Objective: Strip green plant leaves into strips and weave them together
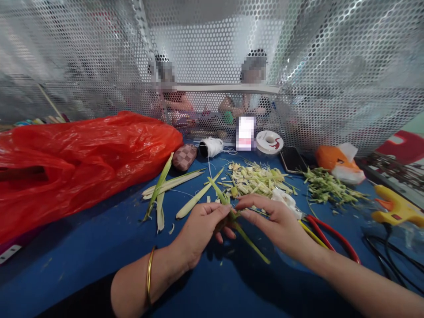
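My left hand [206,225] is closed, its thumb and fingers pinching a small bundle of green leaf strips [217,191] at the middle of the table's near side. One narrow strip [253,245] sticks out of the bundle toward the lower right. My right hand [276,221] comes in from the right, with its thumb and forefinger closed at the bundle's right side on a leaf strip. The fingers partly cover the bundle, so how the strips are joined is hidden. Loose pale-green leaves [195,198] lie just beyond my left hand.
Leaf trimmings [256,179] lie beyond my right hand, with red-handled pliers [338,234] nearby. A yellow glue gun [397,207] and cable lie right. White thread [213,146], a ribbon spool [269,142] and a phone [293,160] stand behind. A red plastic bag [89,163] fills the left.
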Demonstrator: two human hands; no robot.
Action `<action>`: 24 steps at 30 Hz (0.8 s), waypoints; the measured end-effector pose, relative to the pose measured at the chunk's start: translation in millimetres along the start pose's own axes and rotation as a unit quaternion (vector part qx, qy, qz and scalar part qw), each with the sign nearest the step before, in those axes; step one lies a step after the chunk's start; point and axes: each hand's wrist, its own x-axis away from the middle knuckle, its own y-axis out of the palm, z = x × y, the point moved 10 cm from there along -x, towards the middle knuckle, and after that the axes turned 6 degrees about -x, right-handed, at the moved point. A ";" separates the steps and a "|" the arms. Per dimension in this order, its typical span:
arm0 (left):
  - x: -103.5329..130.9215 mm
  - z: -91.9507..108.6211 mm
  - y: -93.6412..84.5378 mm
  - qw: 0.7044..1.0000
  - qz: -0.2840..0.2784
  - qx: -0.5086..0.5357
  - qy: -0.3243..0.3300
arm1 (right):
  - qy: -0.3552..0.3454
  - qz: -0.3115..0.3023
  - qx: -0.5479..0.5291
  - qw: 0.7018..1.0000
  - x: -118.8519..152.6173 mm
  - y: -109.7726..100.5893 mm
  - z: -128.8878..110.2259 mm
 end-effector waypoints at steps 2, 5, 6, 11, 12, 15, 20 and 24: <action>0.7 0.8 2.0 1.000 -0.007 -0.015 0.000 | 0.008 0.006 0.006 1.000 1.5 -0.9 -0.6; 1.8 2.1 2.3 0.999 -0.008 -0.039 -0.004 | 0.024 -0.009 0.010 1.000 3.5 0.7 0.8; 2.3 3.0 1.3 0.999 -0.005 -0.053 -0.005 | 0.024 -0.016 0.012 1.000 3.9 1.4 0.6; 7.9 24.7 -7.8 0.980 0.034 -0.187 0.059 | -0.047 -0.042 0.049 0.997 3.4 5.0 -9.5; 9.6 30.9 -8.2 0.974 0.038 -0.207 0.083 | -0.074 -0.045 0.060 0.994 3.4 5.8 -13.2; 12.1 39.5 -6.6 0.970 0.030 -0.207 0.122 | -0.149 -0.041 0.085 0.984 4.2 5.5 -24.6; 10.6 37.0 -9.5 0.971 0.044 -0.198 0.129 | -0.203 0.002 0.177 0.963 8.2 -0.3 -39.0; 13.4 41.3 -9.9 0.951 0.067 -0.255 0.159 | -0.195 -0.002 0.210 0.958 11.7 3.9 -43.2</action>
